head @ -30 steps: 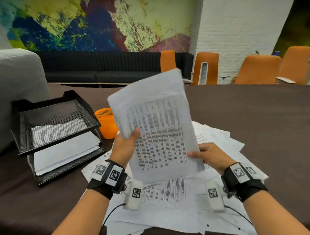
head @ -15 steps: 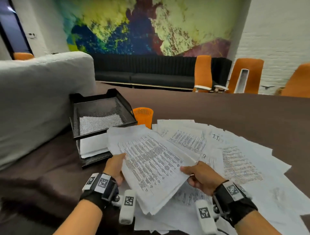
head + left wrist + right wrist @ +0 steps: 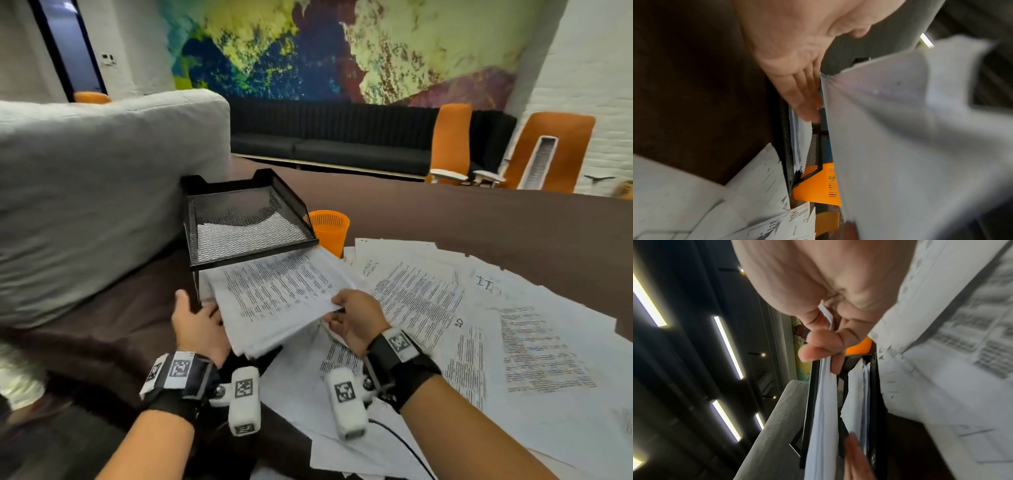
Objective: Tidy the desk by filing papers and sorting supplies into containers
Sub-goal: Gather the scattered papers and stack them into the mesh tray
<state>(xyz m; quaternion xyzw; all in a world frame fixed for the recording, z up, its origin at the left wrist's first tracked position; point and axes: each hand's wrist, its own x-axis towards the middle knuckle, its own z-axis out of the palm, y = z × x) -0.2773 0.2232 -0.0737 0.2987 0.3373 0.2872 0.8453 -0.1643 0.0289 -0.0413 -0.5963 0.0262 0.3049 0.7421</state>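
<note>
A black mesh two-tier tray (image 3: 246, 219) stands on the brown table, paper lying in both tiers. A stack of printed sheets (image 3: 277, 294) lies nearly flat, its far end under the upper tier at the mouth of the lower one. My right hand (image 3: 344, 310) pinches the stack's near right corner between thumb and fingers (image 3: 818, 352). My left hand (image 3: 202, 315) lies flat with straight fingers (image 3: 803, 100) against the stack's left edge (image 3: 910, 129), beside the tray's front post. The lower tier's own paper (image 3: 859, 394) shows under the held stack (image 3: 824, 402).
An orange mesh cup (image 3: 329, 229) stands just right of the tray. Several loose printed sheets (image 3: 479, 325) cover the table to the right and in front. A grey cushion (image 3: 102, 188) rises close on the tray's left. Orange chairs (image 3: 448, 144) stand beyond the table.
The stack went from upright before me to flat and leftward, its far end now under the tray's upper tier. My left hand released its grip and now touches the edge with straight fingers.
</note>
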